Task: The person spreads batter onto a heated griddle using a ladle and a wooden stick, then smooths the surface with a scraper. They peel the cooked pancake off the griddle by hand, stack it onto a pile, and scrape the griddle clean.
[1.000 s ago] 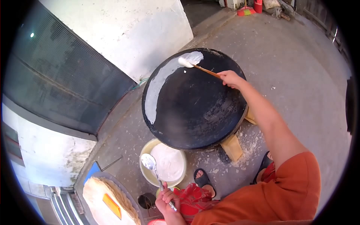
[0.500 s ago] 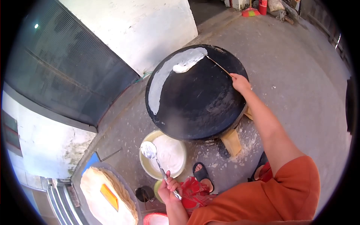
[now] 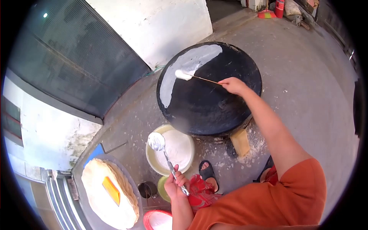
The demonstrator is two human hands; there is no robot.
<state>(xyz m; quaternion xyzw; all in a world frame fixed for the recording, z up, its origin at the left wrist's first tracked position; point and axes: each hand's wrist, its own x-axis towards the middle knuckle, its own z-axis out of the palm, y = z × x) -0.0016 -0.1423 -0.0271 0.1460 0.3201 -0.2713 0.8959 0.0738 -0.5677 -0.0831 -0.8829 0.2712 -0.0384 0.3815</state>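
My right hand (image 3: 234,86) grips the end of a thin wooden stick (image 3: 207,80) over a large round black griddle (image 3: 214,105). The stick's far end touches a thick white lump of batter (image 3: 184,75); whatever tool head it has is hidden there. A thin grey-white band of batter (image 3: 193,58) curves along the griddle's far left side. My left hand (image 3: 176,184) is closed around the handle of a metal ladle (image 3: 157,141). The ladle's bowl, coated in batter, hangs over the left rim of a pale basin (image 3: 149,163) holding white batter.
At lower left, a stack of thin flatbreads (image 3: 94,191) carries an orange scraper (image 3: 111,190). Near my left forearm are a dark metal can (image 3: 147,189) and a red-rimmed bowl (image 3: 147,219). A wooden block (image 3: 240,142) sits under the griddle's near edge. A white wall (image 3: 153,27) rises behind.
My right hand has swung left and nearer, bringing the stick's tip from the band's right end to the lump. The band is wider beside the lump. The left hand still holds the ladle near the basin.
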